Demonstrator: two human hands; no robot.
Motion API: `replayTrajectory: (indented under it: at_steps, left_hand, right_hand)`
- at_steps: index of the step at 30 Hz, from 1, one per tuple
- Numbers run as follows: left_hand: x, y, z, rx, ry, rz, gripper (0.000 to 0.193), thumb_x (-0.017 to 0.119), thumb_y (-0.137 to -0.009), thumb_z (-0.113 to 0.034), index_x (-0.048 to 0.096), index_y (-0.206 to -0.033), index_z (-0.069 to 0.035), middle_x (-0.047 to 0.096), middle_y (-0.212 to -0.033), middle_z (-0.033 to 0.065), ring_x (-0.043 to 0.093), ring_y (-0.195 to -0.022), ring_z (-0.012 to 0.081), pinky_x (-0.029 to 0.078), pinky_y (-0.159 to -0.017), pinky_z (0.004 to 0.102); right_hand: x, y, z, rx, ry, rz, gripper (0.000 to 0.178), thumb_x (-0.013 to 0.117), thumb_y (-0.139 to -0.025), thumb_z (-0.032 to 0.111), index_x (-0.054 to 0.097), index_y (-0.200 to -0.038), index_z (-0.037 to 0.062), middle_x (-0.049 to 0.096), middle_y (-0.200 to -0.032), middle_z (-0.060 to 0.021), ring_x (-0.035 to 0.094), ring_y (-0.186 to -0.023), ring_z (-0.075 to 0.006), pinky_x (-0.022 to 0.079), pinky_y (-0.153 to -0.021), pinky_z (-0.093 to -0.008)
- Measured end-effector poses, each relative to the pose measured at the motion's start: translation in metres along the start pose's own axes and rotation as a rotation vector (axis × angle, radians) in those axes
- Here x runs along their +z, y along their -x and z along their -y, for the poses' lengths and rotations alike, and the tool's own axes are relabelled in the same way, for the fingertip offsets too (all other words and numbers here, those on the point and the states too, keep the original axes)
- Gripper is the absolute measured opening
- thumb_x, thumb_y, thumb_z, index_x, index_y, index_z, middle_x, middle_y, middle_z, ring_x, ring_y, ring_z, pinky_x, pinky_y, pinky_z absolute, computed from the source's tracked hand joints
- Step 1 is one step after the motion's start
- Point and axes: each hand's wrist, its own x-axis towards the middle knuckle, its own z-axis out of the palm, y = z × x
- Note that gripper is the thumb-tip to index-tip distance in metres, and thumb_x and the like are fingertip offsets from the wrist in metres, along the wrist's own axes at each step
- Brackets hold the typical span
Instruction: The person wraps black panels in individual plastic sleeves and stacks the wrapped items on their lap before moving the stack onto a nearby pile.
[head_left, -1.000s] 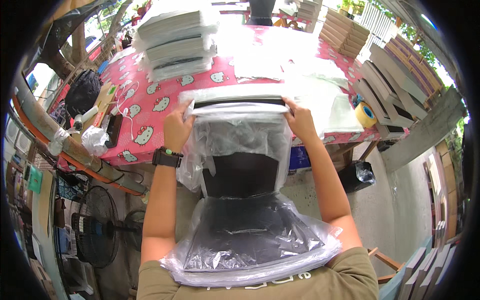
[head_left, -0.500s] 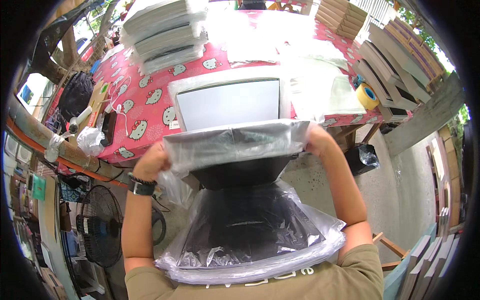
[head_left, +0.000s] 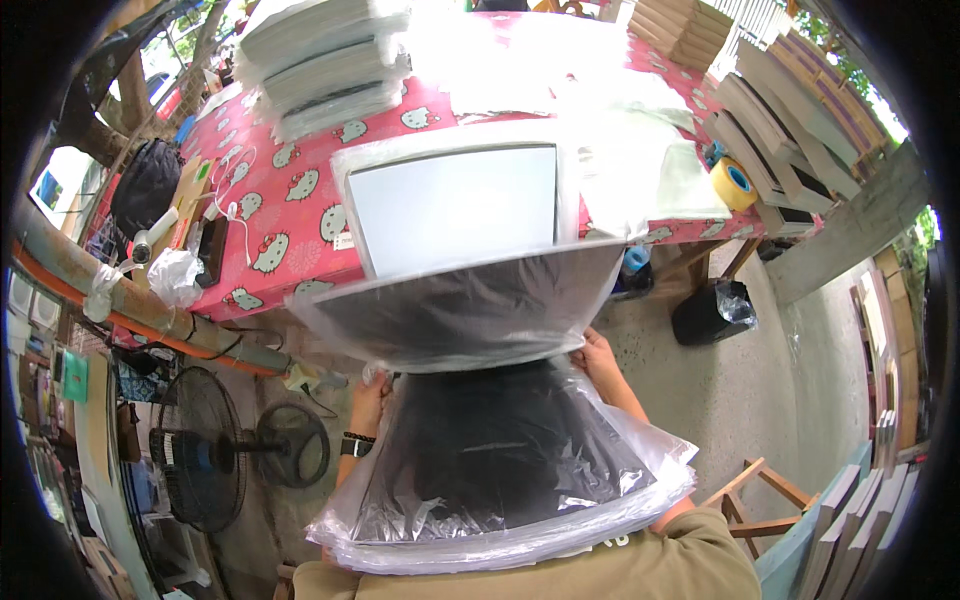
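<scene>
Fingers (head_left: 591, 345) curl by the lower corners of the bag (head_left: 490, 300), clamped or not I cannot tell — left hand (head_left: 368, 400) and right hand (head_left: 606, 366) have dropped from its upper edge, now unheld before the white board (head_left: 455, 215) on the table (head_left: 275, 275).

no readable text; mostly hidden white lettering (head_left: 617, 541) on olive shirt (head_left: 695, 562)

The left hand (head_left: 370, 392) and right hand (head_left: 598, 358) sit well apart, on the person's side of the table's (head_left: 300, 268) near edge, fingers bent. Both forearms (head_left: 626, 398) are partly hidden; the grips are unclear.
</scene>
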Motion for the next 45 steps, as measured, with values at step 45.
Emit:
replayTrajectory:
  at_steps: [45]
  left_hand:
    - [-0.014,-0.003,0.013,-0.016,0.208,0.169,0.024,0.053,-0.082,-0.027,0.053,-0.087,-0.004,0.051,-0.069,0.0042,0.047,-0.061,0.0111,0.036,-0.050,0.0244]
  right_hand:
    - [-0.025,-0.010,-0.040,0.091,-0.567,0.469,0.019,0.053,-0.080,0.018,0.053,-0.094,0.0041,0.054,-0.074,-0.0012,0.044,-0.056,-0.0067,0.033,-0.045,-0.0199]
